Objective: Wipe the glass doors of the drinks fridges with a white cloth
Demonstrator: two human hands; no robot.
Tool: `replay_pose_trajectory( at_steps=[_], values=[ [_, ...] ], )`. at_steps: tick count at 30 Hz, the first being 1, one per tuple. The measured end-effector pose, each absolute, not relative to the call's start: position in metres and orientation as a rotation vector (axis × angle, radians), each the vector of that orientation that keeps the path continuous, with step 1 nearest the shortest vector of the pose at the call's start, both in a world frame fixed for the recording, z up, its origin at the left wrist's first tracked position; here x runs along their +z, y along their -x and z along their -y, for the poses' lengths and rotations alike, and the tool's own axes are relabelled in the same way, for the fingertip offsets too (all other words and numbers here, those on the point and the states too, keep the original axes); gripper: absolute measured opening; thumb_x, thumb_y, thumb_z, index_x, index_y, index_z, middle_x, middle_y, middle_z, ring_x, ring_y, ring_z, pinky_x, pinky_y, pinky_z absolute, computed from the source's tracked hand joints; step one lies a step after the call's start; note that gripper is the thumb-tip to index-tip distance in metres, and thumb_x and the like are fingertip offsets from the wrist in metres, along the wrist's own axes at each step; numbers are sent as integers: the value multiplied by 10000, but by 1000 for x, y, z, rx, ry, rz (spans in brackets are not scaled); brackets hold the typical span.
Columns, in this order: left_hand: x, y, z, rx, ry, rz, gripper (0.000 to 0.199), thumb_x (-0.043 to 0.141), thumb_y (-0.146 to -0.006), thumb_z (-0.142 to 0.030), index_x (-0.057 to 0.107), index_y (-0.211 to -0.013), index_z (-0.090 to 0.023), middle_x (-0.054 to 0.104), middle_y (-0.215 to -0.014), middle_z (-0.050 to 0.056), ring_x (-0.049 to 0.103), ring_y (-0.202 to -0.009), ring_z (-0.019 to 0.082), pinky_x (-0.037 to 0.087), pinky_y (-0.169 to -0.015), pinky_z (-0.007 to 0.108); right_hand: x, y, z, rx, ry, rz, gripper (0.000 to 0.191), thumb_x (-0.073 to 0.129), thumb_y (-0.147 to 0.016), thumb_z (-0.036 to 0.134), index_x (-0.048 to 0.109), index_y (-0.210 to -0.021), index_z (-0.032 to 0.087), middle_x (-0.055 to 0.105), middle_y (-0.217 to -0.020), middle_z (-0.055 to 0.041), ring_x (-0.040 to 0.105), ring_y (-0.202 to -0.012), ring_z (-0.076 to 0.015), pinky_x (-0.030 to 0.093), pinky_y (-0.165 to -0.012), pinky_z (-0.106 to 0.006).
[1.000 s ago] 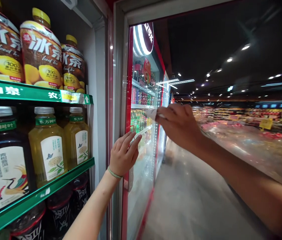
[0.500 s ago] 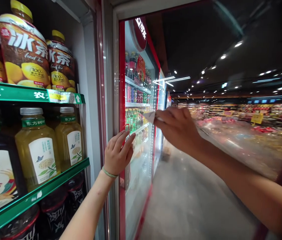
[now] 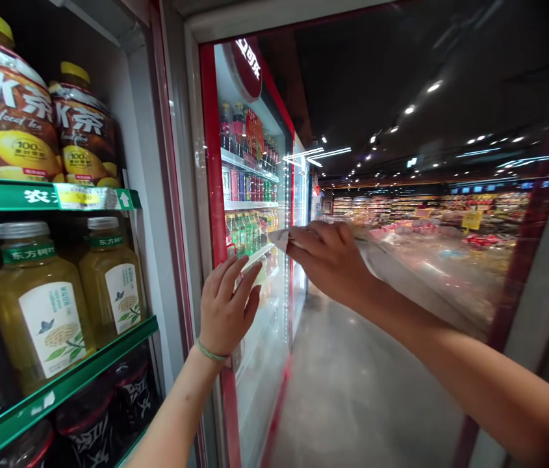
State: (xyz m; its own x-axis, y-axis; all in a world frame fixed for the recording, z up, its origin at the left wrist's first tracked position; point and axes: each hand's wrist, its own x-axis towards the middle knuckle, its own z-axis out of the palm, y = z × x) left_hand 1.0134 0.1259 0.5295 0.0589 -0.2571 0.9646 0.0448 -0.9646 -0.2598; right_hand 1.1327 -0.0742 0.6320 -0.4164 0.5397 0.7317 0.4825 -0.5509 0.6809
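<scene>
My left hand, with a green band round its wrist, has its fingers stretched out and apart in front of the glass door of the drinks fridge. Whether the fingertips touch the glass is unclear. A small white piece, like folded paper or cloth, sticks out from the closed fingers of my right hand. That hand is held up before the same glass, near the door's middle. The light grey door frame runs just left of my left hand.
Iced tea bottles stand on the upper shelf at left, with yellowish tea bottles and dark bottles below. Through the glass show a red-framed drinks cooler, a grey floor and heaped packaged goods.
The view has turned to the right, so the shelves slide left. My right hand, with the white piece, sits slightly further left and lower in view. My left hand stays stretched out.
</scene>
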Motion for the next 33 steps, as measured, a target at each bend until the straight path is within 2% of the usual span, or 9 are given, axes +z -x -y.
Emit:
replay_pose_trajectory(
  at_steps=[4,8,12,16,20,24,28,33],
  values=[
    [529,-1020,-110,-2014,2170,-223,533,647,-919,-172,546,-1435,-262,637,-1364,112,551,-1339,299,485,-1114,494,630,-1138,84,2274,-1886,-1407,401,611,-868,54,663,-1164,319,670,-1201,-31,460,-1107,-263,267,-828,-392],
    [531,-1026,-97,-2018,2189,-247,532,638,-925,-169,543,-1439,-267,631,-1382,104,543,-1355,292,469,-1134,491,627,-1139,94,2164,-1841,-1426,402,586,-885,73,653,-1186,331,686,-1178,-21,474,-1095,-253,282,-837,-395],
    [530,-1030,-86,-2011,2203,-282,526,636,-921,-160,549,-1432,-250,626,-1392,107,521,-1380,298,452,-1152,498,624,-1138,102,2289,-1896,-1271,421,571,-882,62,653,-1212,310,689,-1184,-45,477,-1085,-266,281,-834,-407],
    [528,-1035,-76,-1988,2218,-344,528,639,-918,-171,551,-1433,-244,623,-1399,105,513,-1391,297,430,-1174,499,622,-1140,111,2150,-1860,-1389,412,583,-883,63,663,-1187,329,694,-1170,-17,495,-1093,-250,300,-845,-396],
    [528,-1040,-68,-1992,2234,-327,515,643,-917,-171,565,-1420,-244,622,-1401,103,508,-1396,303,409,-1184,514,620,-1141,118,2280,-1996,-1250,421,580,-877,54,662,-1207,302,682,-1217,-45,496,-1113,-275,303,-856,-410],
    [530,-1044,-60,-1986,2232,-330,505,650,-915,-171,577,-1409,-242,620,-1408,101,516,-1389,304,379,-1200,524,615,-1142,121,2213,-1872,-1309,368,562,-899,52,683,-1138,304,706,-1155,-13,515,-1070,-242,329,-853,-394],
    [531,-1050,-51,-2005,2226,-339,485,636,-924,-175,586,-1400,-253,622,-1405,96,517,-1389,300,376,-1204,518,615,-1147,122,2412,-1942,-1092,388,547,-897,53,693,-1169,288,708,-1135,-50,522,-1066,-265,339,-827,-408],
    [531,-1058,-45,-1970,2256,-378,498,632,-924,-161,576,-1413,-240,615,-1417,98,495,-1407,296,348,-1227,523,617,-1156,129,2349,-1907,-1179,402,547,-900,61,699,-1186,299,712,-1137,-34,534,-1055,-255,355,-828,-399]
  ],
)
